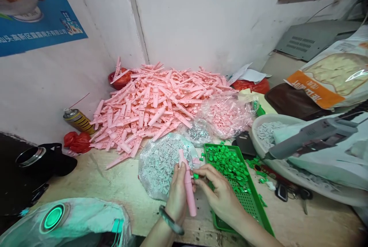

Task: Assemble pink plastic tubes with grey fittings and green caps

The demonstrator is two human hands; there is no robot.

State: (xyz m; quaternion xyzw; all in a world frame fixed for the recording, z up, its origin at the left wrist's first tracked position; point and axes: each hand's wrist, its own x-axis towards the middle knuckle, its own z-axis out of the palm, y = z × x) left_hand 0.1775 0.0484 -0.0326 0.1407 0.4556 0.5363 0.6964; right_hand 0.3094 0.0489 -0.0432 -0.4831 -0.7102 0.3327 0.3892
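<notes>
My left hand (177, 190) is closed around a pink plastic tube-shaped part (189, 190), which stands nearly upright and tilts a little. Against the tube's right side, the thumb and fingertips of my right hand (220, 191) pinch a small green plastic piece (196, 176). Just beyond my left hand lies a clear bag of small whitish parts (156, 164). A green perforated tray (257, 205) holds many more green pieces (227, 162), close to my right hand. Behind it all rises a heap of pink tube parts (161, 103).
A bag of small metal pieces (199, 131) and a bag of small pink parts (227, 114) lie before the heap. A grey electric screwdriver (313, 137) hangs over a white basin (255, 124) at right. Keys (281, 192), a spray can (79, 120) and a flask (33, 158) are nearby.
</notes>
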